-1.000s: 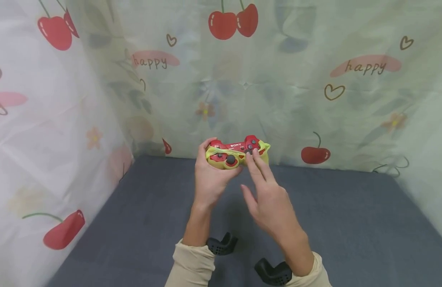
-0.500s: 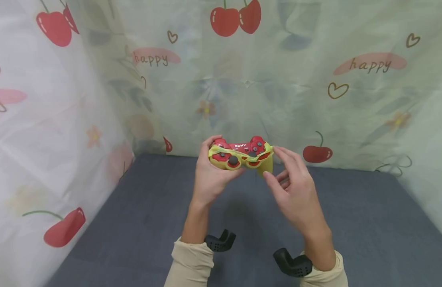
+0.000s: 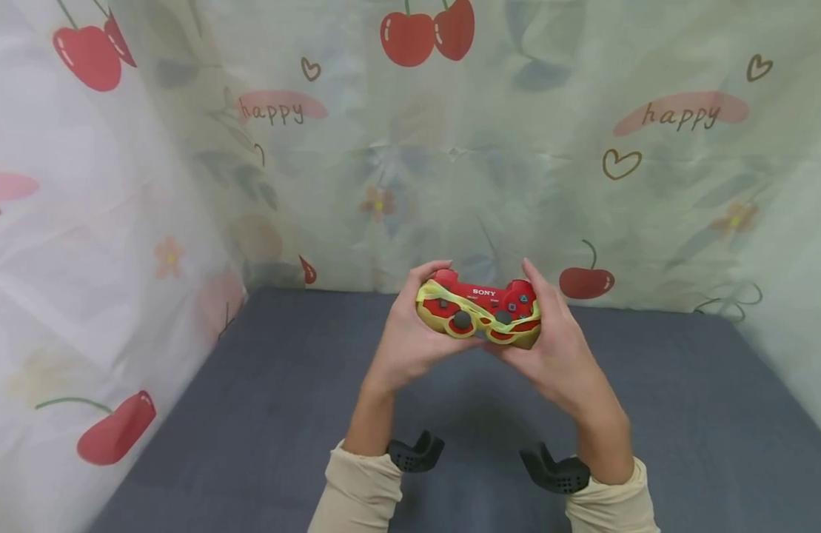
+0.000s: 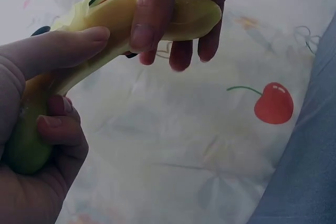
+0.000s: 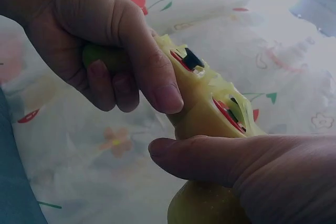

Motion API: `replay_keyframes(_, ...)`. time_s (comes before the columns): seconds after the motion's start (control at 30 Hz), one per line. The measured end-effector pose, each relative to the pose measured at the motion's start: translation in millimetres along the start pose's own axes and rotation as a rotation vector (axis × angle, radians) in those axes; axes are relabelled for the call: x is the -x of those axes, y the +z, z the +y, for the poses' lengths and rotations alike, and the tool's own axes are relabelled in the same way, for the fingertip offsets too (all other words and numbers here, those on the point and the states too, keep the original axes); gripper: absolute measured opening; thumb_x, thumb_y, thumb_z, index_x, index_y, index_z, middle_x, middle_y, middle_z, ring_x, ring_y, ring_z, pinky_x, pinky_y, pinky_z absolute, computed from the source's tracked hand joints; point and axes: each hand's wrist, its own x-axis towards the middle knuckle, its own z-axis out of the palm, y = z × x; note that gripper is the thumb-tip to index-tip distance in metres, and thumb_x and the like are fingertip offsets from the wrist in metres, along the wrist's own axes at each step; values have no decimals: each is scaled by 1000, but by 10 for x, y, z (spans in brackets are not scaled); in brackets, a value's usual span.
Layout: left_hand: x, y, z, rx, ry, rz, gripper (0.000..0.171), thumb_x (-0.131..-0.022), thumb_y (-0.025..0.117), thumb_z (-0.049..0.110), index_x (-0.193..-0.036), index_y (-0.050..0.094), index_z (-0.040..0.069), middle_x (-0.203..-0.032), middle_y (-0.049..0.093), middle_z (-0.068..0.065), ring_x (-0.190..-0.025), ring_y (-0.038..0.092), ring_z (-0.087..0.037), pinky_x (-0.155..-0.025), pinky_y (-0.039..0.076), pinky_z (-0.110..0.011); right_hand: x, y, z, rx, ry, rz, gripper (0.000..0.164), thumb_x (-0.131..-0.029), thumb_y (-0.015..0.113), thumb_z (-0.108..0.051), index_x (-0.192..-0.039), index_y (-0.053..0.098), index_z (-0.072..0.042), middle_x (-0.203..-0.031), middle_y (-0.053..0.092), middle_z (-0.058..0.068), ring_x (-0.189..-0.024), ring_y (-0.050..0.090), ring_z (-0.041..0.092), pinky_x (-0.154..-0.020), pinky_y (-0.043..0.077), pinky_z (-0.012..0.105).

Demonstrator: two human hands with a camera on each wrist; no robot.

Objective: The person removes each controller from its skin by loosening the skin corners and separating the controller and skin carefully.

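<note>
A red Sony game controller is up above the grey surface, held between both hands. A yellow stretchy cover wraps its underside and handles; its thin edge crosses the red face at a slant, below the logo. The left hand grips the left handle, with fingers curled round it in the left wrist view. On the other side, the right hand grips the right end. In the right wrist view, its thumb lies across the cover. Palms hide parts of both handles.
A grey cloth surface lies below the hands. Pale curtains printed with cherries and "happy" stand at the back and sides. Each wrist carries a black mount beside a beige sleeve.
The right hand's fingers have gone from the controller's face to its right end, which the hand now grips. Both hands and the controller have shifted right and slightly lower. The left hand keeps its grip.
</note>
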Motion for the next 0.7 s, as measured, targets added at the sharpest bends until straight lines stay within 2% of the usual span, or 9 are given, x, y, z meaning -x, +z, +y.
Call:
replay_keyframes(0.1,-4,32,-5,-45,-32,4,90,-76,87,-2,-147,41,30,-132,56,-5,-113,65,-21,-85,62,-34,5,5,26,14,-2,4,107,-76,90,-10,-161,25,-10,-143,48,17,-124,53,29,-88,60,50)
replay_keyframes(0.2,-2,56,-23,-174,-62,32,92,-76,91,9,-148,40,36,-143,44,1,-120,58,-17,-89,60,-32,11,4,71,13,-3,5,100,-76,90,-9,-156,31,-7,-138,51,16,-121,56,28,-85,61,37)
replay_keyframes(0.3,8,59,-32,-306,-75,53,94,-74,93,19,-149,39,39,-152,29,6,-132,46,-13,-97,56,-34,6,2,107,14,0,11,96,-75,91,-9,-152,35,-5,-134,53,14,-118,57,26,-83,58,23)
replay_keyframes(0.37,20,53,-22,-347,-76,58,95,-75,93,22,-151,38,38,-155,25,8,-139,37,-14,-101,53,-39,3,1,124,28,2,21,94,-75,91,-9,-150,36,-4,-132,53,14,-116,57,26,-82,57,23)
replay_keyframes(0.47,39,33,7,-391,-62,68,92,-76,92,26,-151,41,37,-155,28,9,-144,27,-15,-107,48,-48,-4,4,147,67,6,36,93,-74,91,-8,-149,36,-4,-129,53,15,-115,56,27,-82,61,37)
replay_keyframes(0.53,45,16,28,-421,-37,82,84,-77,91,28,-148,47,35,-153,34,8,-143,26,-16,-108,44,-53,-11,12,164,84,12,38,93,-74,91,-8,-149,37,-3,-128,52,16,-115,56,28,-82,61,46)
replay_keyframes(0.57,47,9,36,-433,-24,87,79,-78,90,28,-146,50,34,-151,37,8,-142,26,-16,-108,42,-54,-14,16,173,87,16,36,93,-74,92,-8,-148,37,-3,-128,52,16,-115,55,28,-83,61,46)
replay_keyframes(0.63,48,-1,42,-468,0,92,67,-80,88,29,-140,57,32,-148,42,8,-140,27,-17,-108,41,-55,-18,26,196,75,26,23,93,-74,91,-8,-149,36,-3,-130,52,17,-116,54,28,-83,61,39)
replay_keyframes(0.7,44,0,42,-490,19,82,58,-83,87,29,-135,62,28,-146,44,5,-140,28,-19,-108,41,-55,-18,35,218,54,34,12,93,-75,91,-9,-149,36,-4,-131,52,16,-117,54,28,-83,58,27)
